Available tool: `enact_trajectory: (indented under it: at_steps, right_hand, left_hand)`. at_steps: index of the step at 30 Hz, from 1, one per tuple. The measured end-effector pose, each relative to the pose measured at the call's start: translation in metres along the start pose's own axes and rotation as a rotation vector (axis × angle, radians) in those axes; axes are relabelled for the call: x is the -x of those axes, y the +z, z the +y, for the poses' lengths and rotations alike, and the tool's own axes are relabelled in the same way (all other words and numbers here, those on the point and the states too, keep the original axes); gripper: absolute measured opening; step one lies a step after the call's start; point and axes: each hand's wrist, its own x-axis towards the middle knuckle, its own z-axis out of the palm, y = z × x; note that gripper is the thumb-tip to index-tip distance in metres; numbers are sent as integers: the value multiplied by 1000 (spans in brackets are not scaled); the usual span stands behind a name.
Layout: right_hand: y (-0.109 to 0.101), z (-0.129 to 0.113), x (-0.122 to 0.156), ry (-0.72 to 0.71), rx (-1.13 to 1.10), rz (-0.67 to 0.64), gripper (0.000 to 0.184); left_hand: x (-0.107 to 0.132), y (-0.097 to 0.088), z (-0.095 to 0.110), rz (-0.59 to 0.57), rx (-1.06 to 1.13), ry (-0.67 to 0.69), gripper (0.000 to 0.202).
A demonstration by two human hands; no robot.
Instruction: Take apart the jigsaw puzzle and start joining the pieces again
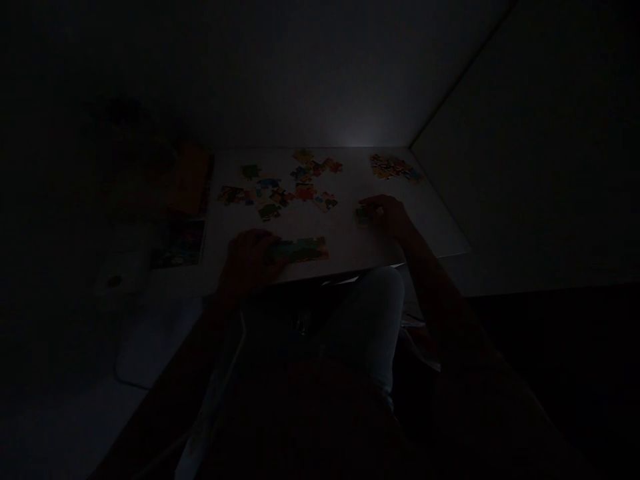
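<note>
Left hand [249, 263] rests against the end of a joined strip of multicoloured cardboard jigsaw pieces [299, 250] on a white tabletop [350, 253]; right hand [387, 217] curls over a small cardboard jigsaw piece [363, 215]. Dim light: cannot tell either grip.

Loose puzzle pieces [280, 195] lie in a scattered group on the middle of the table [345, 230], toward its back edge. A joined clump of pieces [394, 167] sits on the table's back right corner, and a joined strip of pieces [299, 250] lies near its front edge. The left hand [250, 263] rests at the strip's left end. The right hand [387, 217] is on the table, right of the strip, beside a small piece [363, 215]. A box [189, 180] and a picture card [179, 243] lie just left of the table, a wall [525, 167] stands right of it, and a leg [365, 320] shows below its front edge
</note>
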Motion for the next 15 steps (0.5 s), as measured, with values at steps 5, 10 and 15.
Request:
enact_trajectory:
  at_steps: [5,10,15]
  right_hand:
    - [23,-28,-10,8,117,61,44]
    - [62,-76,-13,17,160,98,58]
    - [71,-115,-8,-18,36,152,50]
  left_hand:
    - [1,1,1,8,-3,14,50]
    - [0,-2,4,-17,-24,-10,52]
    - [1,-3,5,-17,-7,-14,54]
